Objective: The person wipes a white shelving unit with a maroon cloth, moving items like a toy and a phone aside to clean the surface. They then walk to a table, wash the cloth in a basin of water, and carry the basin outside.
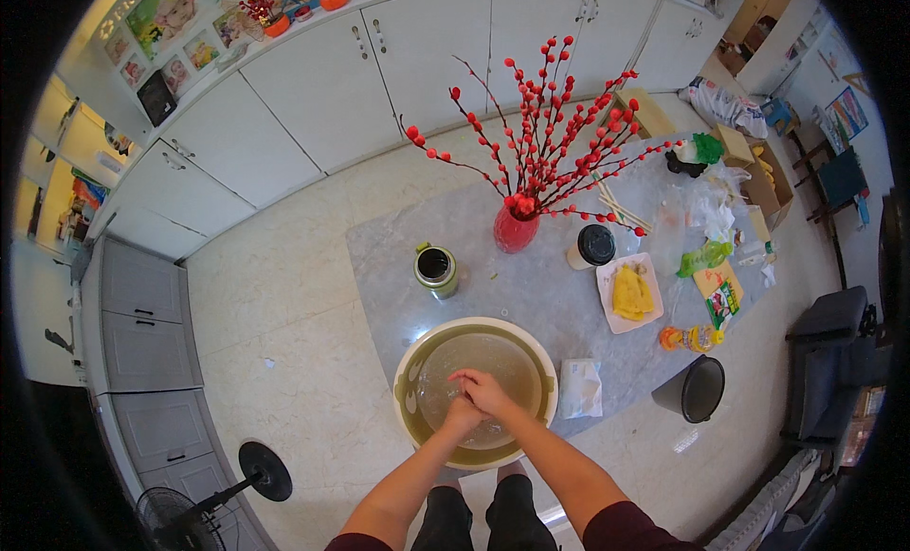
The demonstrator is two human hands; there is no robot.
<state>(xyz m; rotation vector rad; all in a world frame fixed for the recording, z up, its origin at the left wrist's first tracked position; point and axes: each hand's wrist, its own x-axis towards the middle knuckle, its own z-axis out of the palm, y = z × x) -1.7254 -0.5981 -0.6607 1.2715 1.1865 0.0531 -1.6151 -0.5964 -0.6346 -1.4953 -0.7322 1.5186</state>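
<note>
A wide plastic basin [475,323] with water in it sits on the near edge of the grey table [384,266]. Over the water my left hand [466,414] and my right hand [485,393] are pressed together, the right one lying over the left. Whether anything is between them cannot be seen; the left fingers are largely hidden. Right of the basin lies a white soft packet [581,388]. Beyond its rim stands an open green vacuum flask [436,270].
A red vase [517,231] of berry branches, a lidded cup [594,247], a pink tray [617,320] with yellow cloth and orange bottles [689,338] stand on the table. On the floor are a dark bucket [700,389] and a pedestal fan [264,471]. White cabinets [434,60] line the far wall.
</note>
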